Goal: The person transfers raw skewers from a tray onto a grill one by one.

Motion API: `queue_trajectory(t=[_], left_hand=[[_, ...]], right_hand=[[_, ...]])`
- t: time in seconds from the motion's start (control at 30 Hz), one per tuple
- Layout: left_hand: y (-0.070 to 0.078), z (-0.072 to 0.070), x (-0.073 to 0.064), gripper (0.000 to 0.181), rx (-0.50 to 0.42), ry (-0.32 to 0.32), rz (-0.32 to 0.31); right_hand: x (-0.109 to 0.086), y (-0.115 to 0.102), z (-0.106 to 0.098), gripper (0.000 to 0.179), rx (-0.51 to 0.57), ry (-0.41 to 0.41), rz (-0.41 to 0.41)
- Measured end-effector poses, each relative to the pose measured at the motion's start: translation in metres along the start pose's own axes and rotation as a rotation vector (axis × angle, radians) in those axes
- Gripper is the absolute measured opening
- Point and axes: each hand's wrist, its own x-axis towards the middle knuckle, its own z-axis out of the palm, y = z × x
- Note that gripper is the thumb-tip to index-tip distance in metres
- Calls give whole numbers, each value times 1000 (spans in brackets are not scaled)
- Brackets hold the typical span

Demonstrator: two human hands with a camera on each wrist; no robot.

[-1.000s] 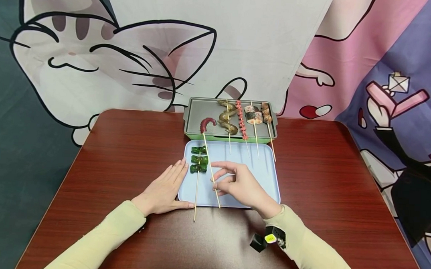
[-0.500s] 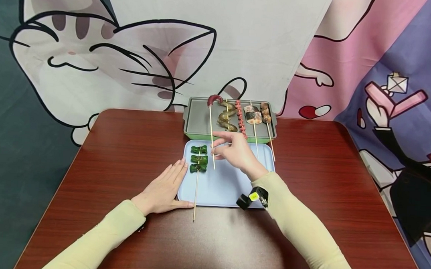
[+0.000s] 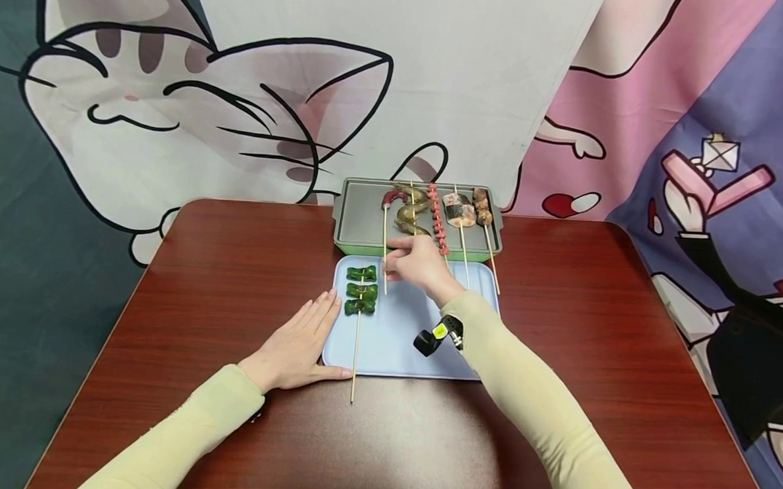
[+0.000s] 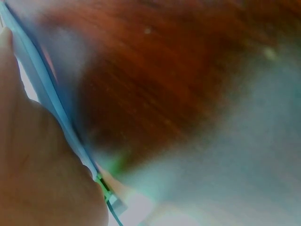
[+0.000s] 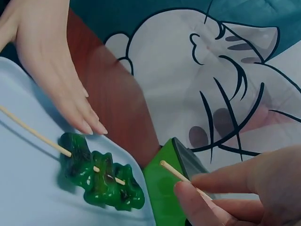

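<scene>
My right hand (image 3: 423, 266) pinches the stick of a skewer (image 3: 393, 196) with a curled dark red piece like an octopus tentacle. That piece is over the left part of a grey baking tray (image 3: 360, 221) with green sides; whether it touches the tray I cannot tell. The stick's bare end (image 5: 174, 170) pokes out between thumb and fingers in the right wrist view. Fingers straight, my left hand (image 3: 302, 343) rests along the left edge of a light blue tray (image 3: 406, 351). Close to it on that tray lies a green pepper skewer (image 3: 361, 290), its stick overhanging the front rim.
The grey tray also bears a brownish-green wavy skewer (image 3: 406, 214), a pink-red beaded skewer (image 3: 436, 217), a fish-like chunk skewer (image 3: 459, 209) and a brown meat skewer (image 3: 482, 205). Both trays stand on a reddish-brown table (image 3: 233, 267). Cartoon-printed cloth (image 3: 478, 73) hangs behind.
My right hand has carried the dark red skewer forward from above the blue tray to the grey tray, where it now sits lower and straighter. The left hand has stayed put.
</scene>
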Motion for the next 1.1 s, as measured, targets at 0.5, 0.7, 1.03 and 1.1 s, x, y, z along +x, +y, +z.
queue_trajectory(t=[0.5, 0.7, 1.03, 1.1], left_hand=[[-2, 3, 0, 118, 8, -6, -4], [-1, 2, 0, 118, -7, -18, -15], [-5, 9, 0, 119, 16, 29, 8], [-5, 9, 0, 119, 6, 25, 8]], right_hand=[[-53, 2, -22, 46, -132, -4, -228], [-79, 11, -20, 41, -143, -43, -248], [-94, 39, 0, 40, -160, -141, -254], [-95, 44, 5, 40, -174, -145, -247]])
